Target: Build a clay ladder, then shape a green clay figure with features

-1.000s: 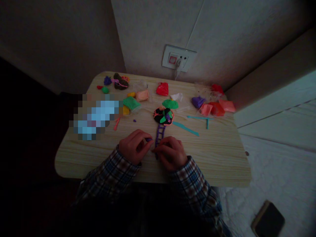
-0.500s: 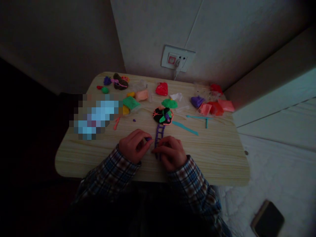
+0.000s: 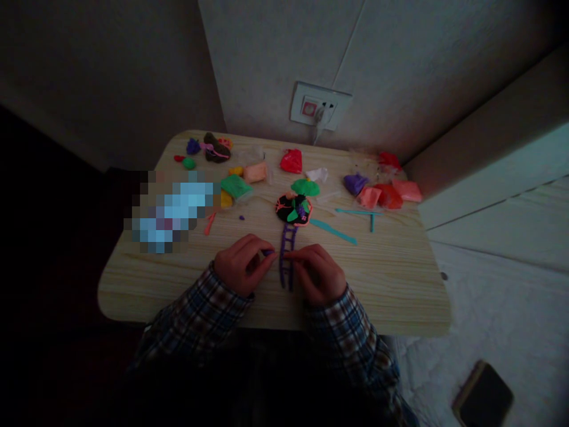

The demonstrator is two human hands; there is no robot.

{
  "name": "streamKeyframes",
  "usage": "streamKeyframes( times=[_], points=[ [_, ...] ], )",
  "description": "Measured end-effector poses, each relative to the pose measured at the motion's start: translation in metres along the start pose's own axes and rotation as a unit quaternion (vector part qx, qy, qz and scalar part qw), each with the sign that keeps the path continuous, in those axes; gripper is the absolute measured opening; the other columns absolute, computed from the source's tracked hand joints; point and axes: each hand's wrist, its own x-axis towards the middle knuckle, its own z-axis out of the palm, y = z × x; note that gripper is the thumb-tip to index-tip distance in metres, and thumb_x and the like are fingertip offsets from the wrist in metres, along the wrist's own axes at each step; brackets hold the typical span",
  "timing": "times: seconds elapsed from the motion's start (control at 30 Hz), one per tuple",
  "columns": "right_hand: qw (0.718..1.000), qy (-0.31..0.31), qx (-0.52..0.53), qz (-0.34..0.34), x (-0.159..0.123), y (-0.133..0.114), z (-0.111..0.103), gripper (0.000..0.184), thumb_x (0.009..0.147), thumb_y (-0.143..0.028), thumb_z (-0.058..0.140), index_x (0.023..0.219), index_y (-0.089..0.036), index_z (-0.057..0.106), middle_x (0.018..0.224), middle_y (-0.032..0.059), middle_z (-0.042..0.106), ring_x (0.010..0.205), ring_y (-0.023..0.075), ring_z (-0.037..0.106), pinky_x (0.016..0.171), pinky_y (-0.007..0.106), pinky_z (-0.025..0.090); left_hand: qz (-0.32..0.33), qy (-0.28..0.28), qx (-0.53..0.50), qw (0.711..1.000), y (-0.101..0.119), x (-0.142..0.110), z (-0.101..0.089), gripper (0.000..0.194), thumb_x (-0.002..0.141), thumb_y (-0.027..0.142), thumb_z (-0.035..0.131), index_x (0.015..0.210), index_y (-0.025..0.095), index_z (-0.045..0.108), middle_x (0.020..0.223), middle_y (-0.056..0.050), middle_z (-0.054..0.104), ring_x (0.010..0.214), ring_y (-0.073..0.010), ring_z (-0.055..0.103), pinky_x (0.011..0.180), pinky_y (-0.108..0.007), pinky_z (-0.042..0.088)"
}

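My left hand [image 3: 243,264] is closed in a pinch on a small piece of purple clay [image 3: 268,252], held just left of a purple clay ladder [image 3: 290,243]. My right hand [image 3: 320,274] is at the ladder's right side. Its index finger reaches across the ladder near a middle rung, thumb held apart below, and nothing shows between them. The ladder lies flat, its upper end meeting a black clay disc [image 3: 284,212] decorated with green leaves, purple bits and a pink edge. A green clay piece [image 3: 305,187] sits above the disc.
Teal clay tools [image 3: 333,230] lie right of the disc. Bags of coloured clay, including a purple one [image 3: 355,183] and a green one [image 3: 236,186], line the back of the wooden table [image 3: 382,290]. A purple crumb [image 3: 242,217] and a pixelated object [image 3: 173,210] are at left.
My right hand has shifted slightly right and opened its fingers more, uncovering the ladder's lower end. My left hand stays almost still with the purple clay.
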Motion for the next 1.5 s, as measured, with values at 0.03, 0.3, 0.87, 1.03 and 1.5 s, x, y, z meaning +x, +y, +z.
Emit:
streamKeyframes(
  times=[0.03,0.3,0.87,1.03,1.5],
  points=[
    [1.0,0.007,0.005,0.006,0.001,0.0,0.0,0.019,0.084,-0.018,0.049,0.089,-0.018,0.067,0.077,0.0047,0.061,0.074,0.0163,0.057,0.068,0.031,0.047,0.0,0.001,0.0,1.0,0.0,0.0,0.0,0.01,0.085,0.021,0.056,0.079,0.014,0.061,0.069,-0.001,0.063,0.049,-0.0075,0.054,0.048,-0.018,0.046],
    [1.0,0.005,-0.014,-0.017,0.0,0.002,0.001,0.015,0.084,-0.019,0.049,0.079,-0.018,0.063,0.073,0.0042,0.059,0.07,0.0158,0.055,0.063,0.03,0.045,-0.001,-0.008,-0.002,1.0,0.0,0.0,-0.001,0.012,0.086,0.021,0.055,0.079,0.014,0.061,0.069,-0.002,0.063,0.049,-0.008,0.054,0.048,-0.019,0.046],
    [0.974,0.018,-0.211,-0.078,-0.013,-0.004,0.006,0.013,0.083,-0.023,0.055,0.071,-0.02,0.06,0.072,0.0013,0.06,0.072,0.0155,0.053,0.076,0.031,0.035,0.004,0.001,0.002,1.0,0.0,0.0,0.0,0.013,0.086,0.019,0.054,0.078,0.012,0.061,0.067,-0.002,0.062,0.047,-0.0069,0.052,0.047,-0.017,0.044],
    [0.955,0.021,-0.291,-0.045,-0.01,-0.013,0.01,0.011,0.078,-0.021,0.059,0.067,-0.021,0.057,0.07,-0.0005,0.059,0.071,0.016,0.051,0.079,0.032,0.031,0.001,0.001,0.002,1.0,0.001,0.001,0.0,0.015,0.086,0.021,0.054,0.078,0.012,0.062,0.068,-0.002,0.063,0.048,-0.0076,0.053,0.048,-0.018,0.045],
    [0.979,0.009,-0.203,-0.028,-0.009,-0.006,0.008,0.007,0.08,-0.023,0.057,0.075,-0.021,0.061,0.076,-0.0006,0.062,0.077,0.0144,0.056,0.081,0.031,0.031,0.013,0.015,-0.005,1.0,-0.001,-0.001,0.001,0.014,0.086,0.02,0.053,0.077,0.012,0.061,0.066,-0.002,0.062,0.046,-0.0069,0.052,0.046,-0.017,0.043]
  ],
)
